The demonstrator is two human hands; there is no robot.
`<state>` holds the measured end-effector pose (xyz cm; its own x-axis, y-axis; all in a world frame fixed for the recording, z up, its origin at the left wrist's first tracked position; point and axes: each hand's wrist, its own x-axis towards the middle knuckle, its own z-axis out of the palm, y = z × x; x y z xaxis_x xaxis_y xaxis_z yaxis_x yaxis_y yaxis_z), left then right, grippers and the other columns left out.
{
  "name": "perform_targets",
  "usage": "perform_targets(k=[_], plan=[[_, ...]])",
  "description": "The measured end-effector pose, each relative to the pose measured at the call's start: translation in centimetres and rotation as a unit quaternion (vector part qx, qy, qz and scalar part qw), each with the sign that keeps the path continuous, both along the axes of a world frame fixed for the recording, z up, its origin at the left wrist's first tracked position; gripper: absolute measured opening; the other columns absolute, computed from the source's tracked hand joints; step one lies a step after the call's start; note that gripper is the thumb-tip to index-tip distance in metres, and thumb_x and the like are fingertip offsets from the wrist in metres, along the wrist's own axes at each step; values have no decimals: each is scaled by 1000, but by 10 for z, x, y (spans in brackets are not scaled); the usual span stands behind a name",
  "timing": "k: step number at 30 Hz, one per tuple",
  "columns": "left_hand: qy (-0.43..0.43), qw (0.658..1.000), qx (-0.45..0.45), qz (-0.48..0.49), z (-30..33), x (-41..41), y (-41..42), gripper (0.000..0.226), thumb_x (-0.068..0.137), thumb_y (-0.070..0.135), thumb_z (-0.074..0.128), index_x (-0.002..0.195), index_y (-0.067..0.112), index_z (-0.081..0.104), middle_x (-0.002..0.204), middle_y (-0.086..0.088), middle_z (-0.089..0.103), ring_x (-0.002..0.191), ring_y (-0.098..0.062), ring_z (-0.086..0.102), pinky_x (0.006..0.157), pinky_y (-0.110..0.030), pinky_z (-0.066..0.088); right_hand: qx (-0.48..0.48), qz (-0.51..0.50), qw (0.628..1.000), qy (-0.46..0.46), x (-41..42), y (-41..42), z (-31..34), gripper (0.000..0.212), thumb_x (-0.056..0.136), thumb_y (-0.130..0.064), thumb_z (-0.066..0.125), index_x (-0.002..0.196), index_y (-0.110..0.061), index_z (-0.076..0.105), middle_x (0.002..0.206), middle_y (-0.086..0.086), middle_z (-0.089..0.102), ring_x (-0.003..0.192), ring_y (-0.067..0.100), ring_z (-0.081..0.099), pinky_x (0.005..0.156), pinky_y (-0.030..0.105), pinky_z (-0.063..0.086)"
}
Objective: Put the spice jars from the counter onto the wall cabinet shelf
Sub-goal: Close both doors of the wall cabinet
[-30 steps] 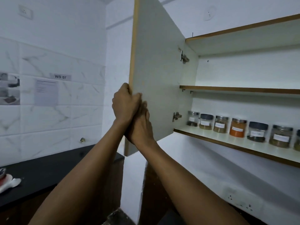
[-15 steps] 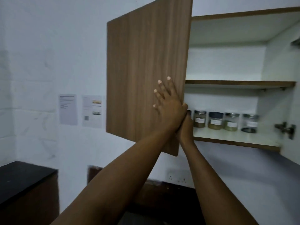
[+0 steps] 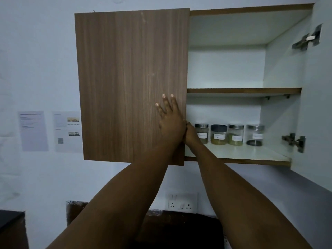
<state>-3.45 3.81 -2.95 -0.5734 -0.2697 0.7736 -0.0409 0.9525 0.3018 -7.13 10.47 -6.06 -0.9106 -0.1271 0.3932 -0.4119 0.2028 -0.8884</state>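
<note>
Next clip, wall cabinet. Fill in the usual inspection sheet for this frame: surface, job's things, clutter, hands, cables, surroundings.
Surface: lower shelf, white, wood-edged; upper shelf bare where visible.
Job's things: four spice jars upright in a row at the shelf's back; more may sit behind the left door.
Clutter: nothing seen.
Hands: left hand flat on the left door's front; right hand at that door's edge, fingers hidden.
Cables: nothing seen.
Surroundings: right door open; papers and wall socket on the wall.
</note>
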Motion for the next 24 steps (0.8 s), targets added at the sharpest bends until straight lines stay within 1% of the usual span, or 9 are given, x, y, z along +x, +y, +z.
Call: perform_targets(k=[2, 5, 8, 10, 12, 15, 17, 21, 24], plan=[[6, 1000, 1, 18, -1, -3, 5, 112, 92, 41, 73, 166, 18, -8, 173, -14, -14, 160, -45, 3, 120, -53, 36, 33, -5, 999, 12, -1, 0, 0, 38, 109, -24, 43, 142, -7, 50, 133, 14, 61, 111, 26, 62, 87, 30, 54], [-9, 998, 45, 35, 6, -2, 21, 112, 92, 29, 76, 166, 16, -7, 173, -16, -12, 160, -45, 4, 122, -62, 32, 148, -17, 988, 30, 8, 5, 1, 50, 104, -23, 56, 149, -5, 43, 148, 18, 51, 135, 33, 51, 112, 40, 45], [-26, 999, 30, -10, 16, 5, 33, 114, 89, 52, 69, 166, 15, -6, 172, -17, -14, 161, -41, -1, 120, -75, 18, 176, -70, 978, 84, 32, 28, -1, 56, 97, -22, 68, 145, -5, 45, 140, 16, 58, 130, 30, 57, 104, 33, 48], [14, 992, -35, -122, 24, 13, 54, 100, 95, 54, 59, 166, 17, -1, 174, -13, -11, 162, -35, 2, 122, -70, 20, 116, -153, 969, 158, 58, 66, 3, 49, 90, -17, 73, 134, -5, 53, 127, 13, 65, 118, 28, 63, 95, 33, 54], [80, 953, -113, -270, 34, 25, 84, 84, 100, 41, 54, 166, 16, 10, 175, -11, -1, 162, -31, 13, 124, -62, 27, 109, -243, 937, 227, 84, 109, 11, 43, 87, -13, 68, 128, -5, 57, 123, 11, 64, 117, 27, 61, 98, 41, 55], [149, 849, -252, -441, 47, 50, 154, 63, 105, 23, 47, 164, 12, 25, 173, -10, 17, 159, -25, 26, 123, -56, 33, 120, -375, 861, 322, 134, 178, 21, 50, 89, -13, 60, 138, -7, 53, 136, 10, 58, 129, 25, 53, 108, 40, 47], [162, 785, -268, -534, 53, 77, 209, 60, 108, 21, 45, 164, 15, 25, 173, -3, 20, 160, -19, 24, 124, -55, 32, 129, -468, 789, 376, 176, 223, 23, 57, 90, -14, 55, 146, -3, 46, 146, 13, 52, 138, 26, 47, 114, 42, 43], [254, 713, -282, -589, 65, 136, 295, 64, 105, 22, 44, 165, 21, 23, 174, 2, 17, 162, -16, 19, 123, -53, 34, 101, -617, 631, 459, 241, 290, 16, 58, 90, 1, 46, 148, 1, 45, 162, 15, 36, 154, 27, 32, 126, 49, 24], [298, 675, -331, -588, 66, 170, 344, 64, 105, 28, 41, 165, 23, 19, 174, 3, 13, 162, -17, 15, 123, -55, 34, 49, -735, 540, 408, 280, 333, 9, 69, 90, -5, 53, 156, -2, 34, 168, 15, 24, 159, 27, 21, 130, 50, 15]])
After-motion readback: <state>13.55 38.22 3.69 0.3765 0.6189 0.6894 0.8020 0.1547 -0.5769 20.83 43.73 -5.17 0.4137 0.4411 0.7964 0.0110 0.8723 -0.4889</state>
